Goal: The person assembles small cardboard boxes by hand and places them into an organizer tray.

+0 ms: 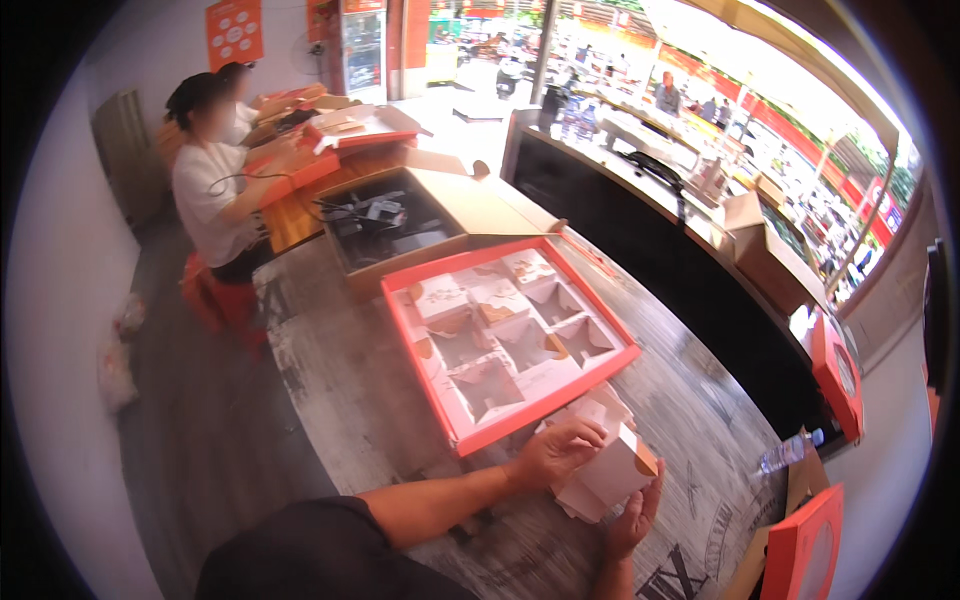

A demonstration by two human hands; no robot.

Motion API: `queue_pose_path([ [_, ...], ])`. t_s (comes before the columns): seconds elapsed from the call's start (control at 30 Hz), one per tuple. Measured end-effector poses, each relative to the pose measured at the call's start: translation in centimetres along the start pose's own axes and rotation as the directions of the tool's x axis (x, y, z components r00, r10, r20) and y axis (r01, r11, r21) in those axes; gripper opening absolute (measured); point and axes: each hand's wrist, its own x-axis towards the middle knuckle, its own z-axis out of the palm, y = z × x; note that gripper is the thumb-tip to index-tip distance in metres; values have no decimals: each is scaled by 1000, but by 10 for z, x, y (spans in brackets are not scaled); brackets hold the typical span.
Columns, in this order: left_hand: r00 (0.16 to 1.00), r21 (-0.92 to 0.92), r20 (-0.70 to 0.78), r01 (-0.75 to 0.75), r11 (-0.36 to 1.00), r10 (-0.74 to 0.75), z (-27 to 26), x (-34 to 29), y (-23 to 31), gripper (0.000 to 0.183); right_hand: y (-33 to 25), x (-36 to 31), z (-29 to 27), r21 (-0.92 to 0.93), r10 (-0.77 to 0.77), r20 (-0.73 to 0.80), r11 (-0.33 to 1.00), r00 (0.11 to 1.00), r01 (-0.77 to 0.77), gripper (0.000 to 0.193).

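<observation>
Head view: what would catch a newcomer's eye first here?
The big red tray of small white boxes lies mid-table, right in front of the person. Just below it, the left hand and right hand hold a small white box between them. At upper left a second person in white sits among more red boxes.

A small white carton [617, 468] sits between both hands, just below a red-rimmed tray box [512, 340] of white compartments, an open brown carton [420, 215] behind, orange posters [235, 30] on the wall
</observation>
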Motion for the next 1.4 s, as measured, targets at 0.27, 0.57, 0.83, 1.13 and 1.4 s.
queue_pose_path([
  [0.27,996,192,6,82,978,-85,-5,5,19,18,0,2,-3,12,41,78,999,996,-42,68],
  [0.57,974,110,61,209,972,-217,-12,7,17,31,0,5,-2,71,18,53,997,998,-22,65],
  [0.83,967,204,98,212,956,-236,-10,7,18,58,2,4,-5,146,61,72,987,996,-71,66],
  [1.13,926,192,226,262,946,-302,-18,6,12,73,1,5,-4,119,73,127,989,989,-88,63],
  [1.4,895,127,231,362,923,-382,-18,11,21,85,11,5,-15,90,104,133,989,986,-117,62],
])
